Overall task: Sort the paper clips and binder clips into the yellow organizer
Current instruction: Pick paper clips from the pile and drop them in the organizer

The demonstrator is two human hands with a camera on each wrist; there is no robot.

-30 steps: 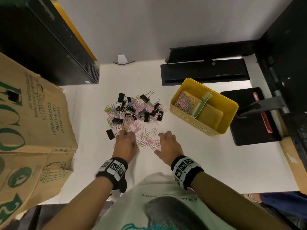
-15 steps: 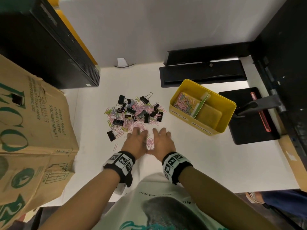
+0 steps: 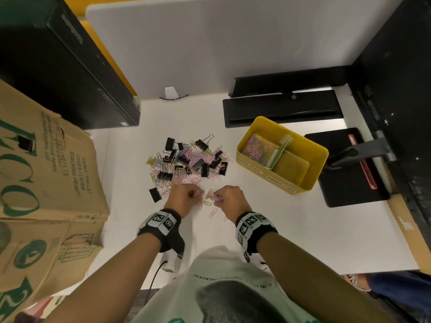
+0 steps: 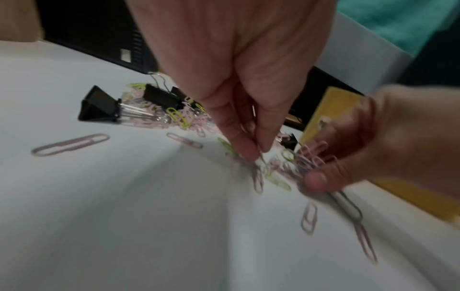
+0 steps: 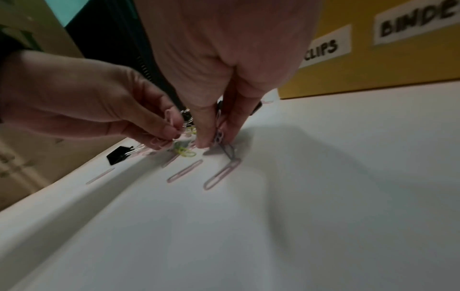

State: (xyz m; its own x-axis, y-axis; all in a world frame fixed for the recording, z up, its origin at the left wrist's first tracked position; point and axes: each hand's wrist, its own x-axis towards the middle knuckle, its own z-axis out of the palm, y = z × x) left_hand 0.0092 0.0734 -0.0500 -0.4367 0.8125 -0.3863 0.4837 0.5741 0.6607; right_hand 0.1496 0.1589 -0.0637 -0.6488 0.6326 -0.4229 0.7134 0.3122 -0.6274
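A mixed pile of coloured paper clips and black binder clips (image 3: pixel 189 159) lies mid-table. The yellow organizer (image 3: pixel 303 183) stands to its right; its left compartment holds paper clips (image 3: pixel 257 149), and no clips show in its right one. My left hand (image 3: pixel 184 199) pinches pink paper clips (image 5: pixel 170 118) at the pile's near edge. My right hand (image 3: pixel 229 199) pinches a bunch of paper clips (image 4: pixel 311 155) just beside it, fingertips (image 5: pixel 206 141) close to the table. Loose pink clips (image 5: pixel 221 173) lie in front of both hands.
A cardboard box (image 3: pixel 42 194) stands at the left, a black computer case (image 3: pixel 58 66) behind it. Black trays (image 3: pixel 282 110) sit behind the organizer, and a black pad (image 3: pixel 349 178) with a monitor arm lies to its right. A lone binder clip (image 3: pixel 155 194) lies left of my left hand.
Both hands lay flat and spread on the clips, then swept together. Now their fingers are curled, each pinching gathered paper clips.
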